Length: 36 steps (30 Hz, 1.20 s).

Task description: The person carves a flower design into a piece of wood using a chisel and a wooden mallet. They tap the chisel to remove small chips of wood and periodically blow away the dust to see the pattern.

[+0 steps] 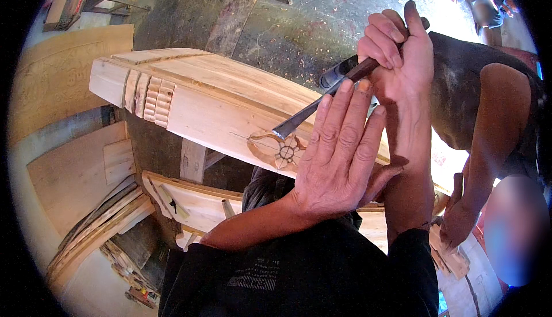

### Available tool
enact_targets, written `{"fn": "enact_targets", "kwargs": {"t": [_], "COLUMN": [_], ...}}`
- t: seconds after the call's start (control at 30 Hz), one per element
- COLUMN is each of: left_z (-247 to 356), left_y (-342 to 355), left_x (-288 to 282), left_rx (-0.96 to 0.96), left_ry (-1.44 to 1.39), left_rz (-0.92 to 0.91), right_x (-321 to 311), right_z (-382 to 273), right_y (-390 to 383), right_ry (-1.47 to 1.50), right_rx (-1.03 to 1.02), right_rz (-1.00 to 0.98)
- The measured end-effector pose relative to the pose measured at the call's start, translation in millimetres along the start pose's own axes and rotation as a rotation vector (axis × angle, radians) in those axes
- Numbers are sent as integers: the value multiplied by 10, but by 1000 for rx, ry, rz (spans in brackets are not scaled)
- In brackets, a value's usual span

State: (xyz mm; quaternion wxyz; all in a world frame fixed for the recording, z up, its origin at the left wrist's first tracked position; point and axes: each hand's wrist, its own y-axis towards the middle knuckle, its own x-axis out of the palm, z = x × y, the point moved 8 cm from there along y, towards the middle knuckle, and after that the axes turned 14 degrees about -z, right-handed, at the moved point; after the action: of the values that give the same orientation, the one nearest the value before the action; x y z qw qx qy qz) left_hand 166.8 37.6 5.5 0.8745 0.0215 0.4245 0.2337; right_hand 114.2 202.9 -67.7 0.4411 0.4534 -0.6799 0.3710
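My right hand (399,49) is closed around the dark handle of a chisel (302,117), its thumb lying along the top. The chisel slants down to the left, and its metal tip meets a carved flower pattern (286,153) on the side face of a long pale wooden beam (218,122). Stretched out flat, the fingers of my left hand (339,156) reach up to the chisel's shaft, with the fingertips at or against it. My left palm faces down over the beam and hides part of it. Grooved, stepped carving (150,99) marks the beam's left end.
Behind the chisel is a dark cylindrical object (339,74). Another person's arm (480,127) works at the right, near wood pieces (451,254). Boards (75,75) and stacked strips (98,230) stand at the left. A second shaped timber (195,202) lies nearer me. Chips dot the concrete floor (322,23).
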Motion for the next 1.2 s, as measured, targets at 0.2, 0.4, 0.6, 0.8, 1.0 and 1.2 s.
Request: {"fn": "enact_targets", "kwargs": {"t": [0.2, 0.4, 0.6, 0.8, 1.0, 1.2], "left_z": [-36, -8, -16, 30, 108, 314], "left_y": [-14, 25, 14, 13, -94, -431], "left_x": [29, 26, 23, -22, -74, -108], "left_rx": [-6, -19, -9, -7, 151, 426], "left_ry": [-23, -49, -56, -5, -23, -76], "left_rz": [-10, -72, -89, -70, 65, 30], "right_x": [70, 99, -29, -110, -66, 132], "right_z": [64, 37, -31, 1, -181, -203], "right_y": [20, -8, -253, -352, -307, -330], "right_ry": [-71, -39, -52, 43, 98, 94], "right_rx": [16, -46, -104, -120, -138, -163], "right_rz": [-3, -56, 27, 190, 42, -47]}}
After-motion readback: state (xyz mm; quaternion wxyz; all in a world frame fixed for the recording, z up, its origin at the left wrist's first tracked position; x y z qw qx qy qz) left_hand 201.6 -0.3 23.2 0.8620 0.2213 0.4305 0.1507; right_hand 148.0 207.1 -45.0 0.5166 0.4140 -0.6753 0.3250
